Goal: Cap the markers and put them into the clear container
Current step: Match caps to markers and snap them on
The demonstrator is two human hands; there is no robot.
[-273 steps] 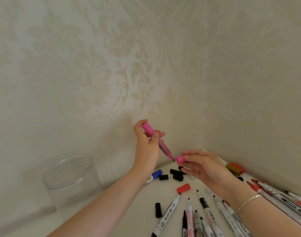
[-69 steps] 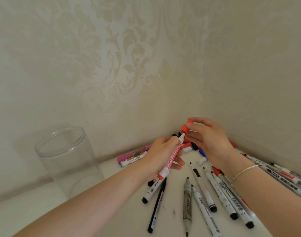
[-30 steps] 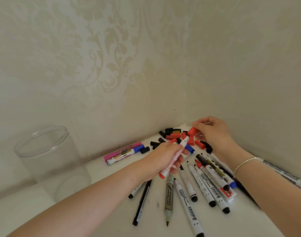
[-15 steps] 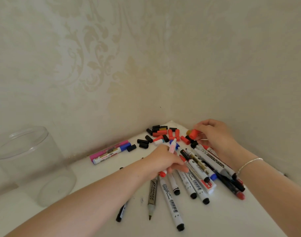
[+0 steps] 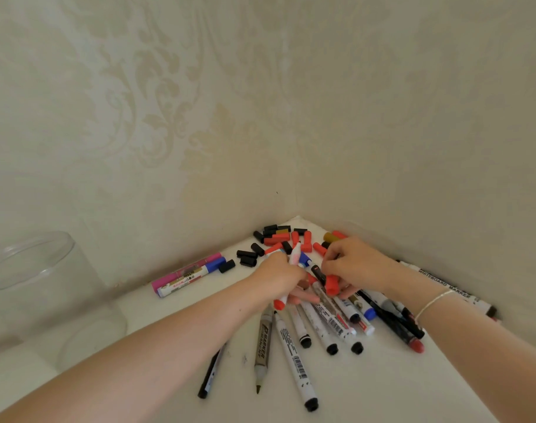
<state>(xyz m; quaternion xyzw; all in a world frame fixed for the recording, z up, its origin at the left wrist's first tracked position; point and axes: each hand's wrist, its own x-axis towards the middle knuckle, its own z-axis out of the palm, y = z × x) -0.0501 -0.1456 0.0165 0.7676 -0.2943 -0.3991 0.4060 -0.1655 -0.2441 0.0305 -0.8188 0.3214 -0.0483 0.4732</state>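
Note:
My left hand (image 5: 279, 277) grips a white marker with a red end (image 5: 294, 257), tip pointing up and away from me. My right hand (image 5: 356, 264) is just right of it and pinches a red cap (image 5: 331, 285) low over the table, a little apart from the marker's tip. The clear container (image 5: 29, 264) stands at the far left, and I see no marker inside it. Several uncapped markers (image 5: 294, 358) lie fanned out under and in front of both hands.
Loose black and red caps (image 5: 279, 238) are piled in the corner where two wallpapered walls meet. A capped pink marker (image 5: 187, 269) and a blue-capped marker (image 5: 196, 274) lie along the left wall. More markers (image 5: 443, 286) lie along the right wall.
My right hand has come from the cap pile toward my left hand, with a red cap now showing in its fingers. The left hand still holds the same marker.

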